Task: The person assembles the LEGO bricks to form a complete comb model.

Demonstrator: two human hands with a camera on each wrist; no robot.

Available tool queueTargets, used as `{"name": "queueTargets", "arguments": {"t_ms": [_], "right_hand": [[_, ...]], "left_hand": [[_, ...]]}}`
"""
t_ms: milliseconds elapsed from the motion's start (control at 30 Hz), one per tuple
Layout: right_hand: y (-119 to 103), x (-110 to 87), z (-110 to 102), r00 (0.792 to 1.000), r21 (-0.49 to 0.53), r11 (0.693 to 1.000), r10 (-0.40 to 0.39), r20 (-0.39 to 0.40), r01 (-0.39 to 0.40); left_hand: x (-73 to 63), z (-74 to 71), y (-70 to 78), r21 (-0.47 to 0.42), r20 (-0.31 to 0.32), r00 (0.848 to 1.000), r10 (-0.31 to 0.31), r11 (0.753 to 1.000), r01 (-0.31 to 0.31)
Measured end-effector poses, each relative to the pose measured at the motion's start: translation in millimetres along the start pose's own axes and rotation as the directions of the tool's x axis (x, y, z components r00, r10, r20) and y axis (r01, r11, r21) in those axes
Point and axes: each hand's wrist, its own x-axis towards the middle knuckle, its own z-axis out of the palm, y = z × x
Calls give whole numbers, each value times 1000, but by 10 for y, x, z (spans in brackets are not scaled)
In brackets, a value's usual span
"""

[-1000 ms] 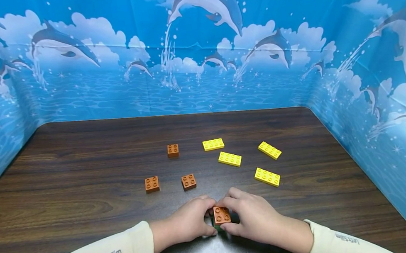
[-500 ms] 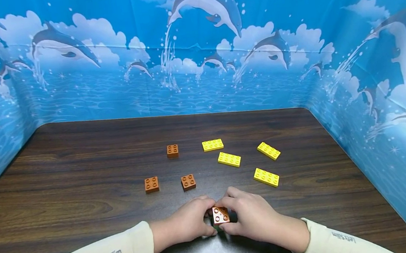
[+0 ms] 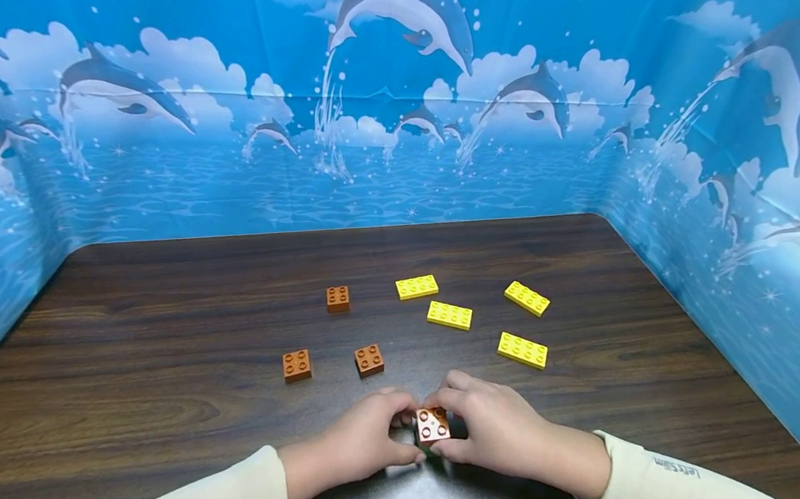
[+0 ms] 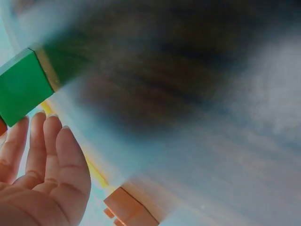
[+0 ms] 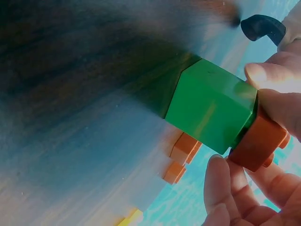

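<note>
A green toy block stands on the dark table with an orange-brown four-stud toy brick on its top. My right hand pinches the orange brick where it meets the green block, thumb on the near side and fingers on the far side. To the left, my left hand has its fingers and thumb spread loosely around the stack, with a gap beside the brick. In the left wrist view, the left fingers are relaxed just below the green block. The green block is mostly hidden in the head view.
Loose orange-brown bricks lie left of centre, one near, one further left and one behind. Several flat yellow bricks lie at the centre and right. A blue dolphin-print curtain encloses the table's back and sides.
My left hand has loosened and drawn slightly left, away from the stack. The right hand stays on the orange brick.
</note>
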Motion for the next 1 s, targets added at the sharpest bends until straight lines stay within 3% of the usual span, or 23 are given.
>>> {"name": "queueTargets", "arguments": {"t_ms": [400, 733, 1000], "right_hand": [[9, -37, 1, 999, 0, 1000, -3, -44, 3], [29, -73, -34, 999, 86, 996, 26, -28, -23], [55, -79, -35, 1000, 108, 994, 19, -21, -16]], "left_hand": [[-67, -51, 27, 58, -68, 996, 57, 997, -53], [-101, -97, 93, 31, -101, 992, 81, 996, -78], [-74, -72, 121, 34, -86, 995, 54, 998, -51]]}}
